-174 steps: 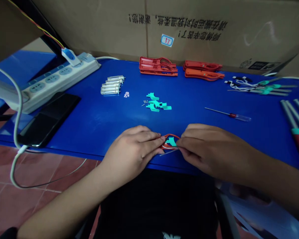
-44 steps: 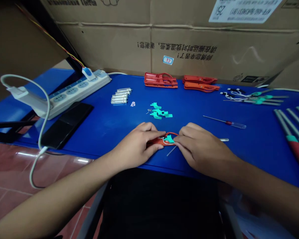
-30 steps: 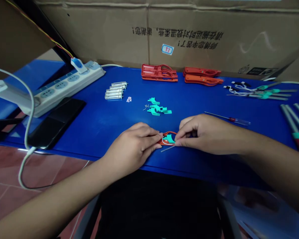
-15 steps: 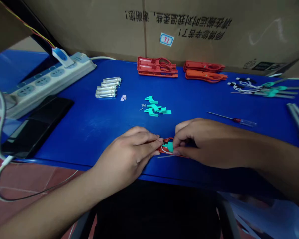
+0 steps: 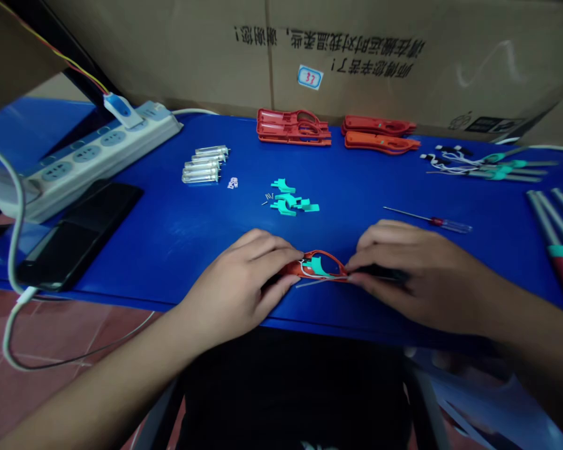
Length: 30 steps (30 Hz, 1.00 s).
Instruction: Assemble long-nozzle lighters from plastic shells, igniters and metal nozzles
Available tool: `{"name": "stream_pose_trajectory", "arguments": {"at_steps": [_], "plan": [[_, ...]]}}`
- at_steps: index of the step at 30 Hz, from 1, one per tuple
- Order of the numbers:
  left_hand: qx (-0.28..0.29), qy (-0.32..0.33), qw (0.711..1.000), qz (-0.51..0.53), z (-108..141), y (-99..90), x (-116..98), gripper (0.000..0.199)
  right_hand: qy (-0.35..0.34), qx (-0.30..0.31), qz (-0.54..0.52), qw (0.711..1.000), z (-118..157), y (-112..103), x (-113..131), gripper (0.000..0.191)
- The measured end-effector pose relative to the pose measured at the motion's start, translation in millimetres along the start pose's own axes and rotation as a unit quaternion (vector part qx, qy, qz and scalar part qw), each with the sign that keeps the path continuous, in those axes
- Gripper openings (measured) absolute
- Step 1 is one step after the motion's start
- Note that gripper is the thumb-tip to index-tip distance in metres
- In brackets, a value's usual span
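Note:
An orange plastic housing half (image 5: 291,269) with a looped opening sits low over the front of the blue table. Inside it are a teal curved piece (image 5: 317,267) and a white wire (image 5: 304,271). My left hand (image 5: 248,275) is closed round the housing's left end, thumb below and fingers above. At its right end, my right hand (image 5: 398,269) pinches the housing between thumb and fingertips. A thin pale strip (image 5: 315,283) runs along the housing's lower edge towards the right fingertips; whether they hold it too is unclear.
Beyond my hands lie teal pieces (image 5: 286,206), small screws (image 5: 268,198), clear tubes (image 5: 201,165) and red housings (image 5: 293,128). On the right are a screwdriver (image 5: 445,224) and wired teal parts (image 5: 500,169). A phone (image 5: 79,237) and a power strip (image 5: 94,156) occupy the left.
My right hand has moved right, off the teal piece and onto the housing's right end. More of the housing and its loop now show. My left hand still holds the left end.

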<state>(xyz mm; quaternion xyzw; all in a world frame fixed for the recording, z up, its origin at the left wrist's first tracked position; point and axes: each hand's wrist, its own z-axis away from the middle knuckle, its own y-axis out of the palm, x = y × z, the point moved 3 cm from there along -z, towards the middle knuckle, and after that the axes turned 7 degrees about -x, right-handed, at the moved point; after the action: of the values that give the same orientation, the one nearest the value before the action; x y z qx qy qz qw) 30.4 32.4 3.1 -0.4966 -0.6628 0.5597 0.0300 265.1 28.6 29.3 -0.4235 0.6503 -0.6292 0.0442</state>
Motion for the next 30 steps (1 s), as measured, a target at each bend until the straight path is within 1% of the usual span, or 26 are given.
{"name": "stream_pose_trajectory", "arguments": {"at_steps": [2,4,8,12,14,16,23,26,30], "plan": [[0.002,-0.002,1.000,-0.004,0,-0.5,-1,0.023,-0.001,-0.004,0.016,1.000,12,7,3,0.015],[0.004,0.004,1.000,-0.009,0,-1.5,-4,0.022,0.005,-0.020,0.022,1.000,20,14,4,0.016],[-0.001,0.009,1.000,-0.013,-2,-2.9,-11,0.023,0.002,-0.047,-0.004,0.999,25,24,5,0.020],[-0.009,0.016,1.000,-0.014,-4,0.3,-17,0.027,-0.013,-0.050,0.004,0.999,22,26,4,0.020],[-0.017,0.026,0.999,-0.033,-6,2.7,-17,0.030,-0.021,-0.042,0.013,0.999,21,26,4,0.021],[-0.018,0.030,0.998,-0.044,-7,5.0,-15,0.029,-0.024,-0.041,0.022,0.999,21,26,4,0.021],[-0.011,0.028,0.999,-0.031,-12,7.3,-13,0.027,-0.016,-0.053,0.045,0.997,16,21,8,0.020],[0.008,0.018,1.000,-0.010,-13,7.9,-13,0.029,-0.030,-0.046,0.087,0.995,7,21,14,0.023],[0.045,-0.009,0.999,0.000,-14,9.7,-10,0.037,-0.037,0.001,0.145,0.989,-5,30,24,0.026]]}}
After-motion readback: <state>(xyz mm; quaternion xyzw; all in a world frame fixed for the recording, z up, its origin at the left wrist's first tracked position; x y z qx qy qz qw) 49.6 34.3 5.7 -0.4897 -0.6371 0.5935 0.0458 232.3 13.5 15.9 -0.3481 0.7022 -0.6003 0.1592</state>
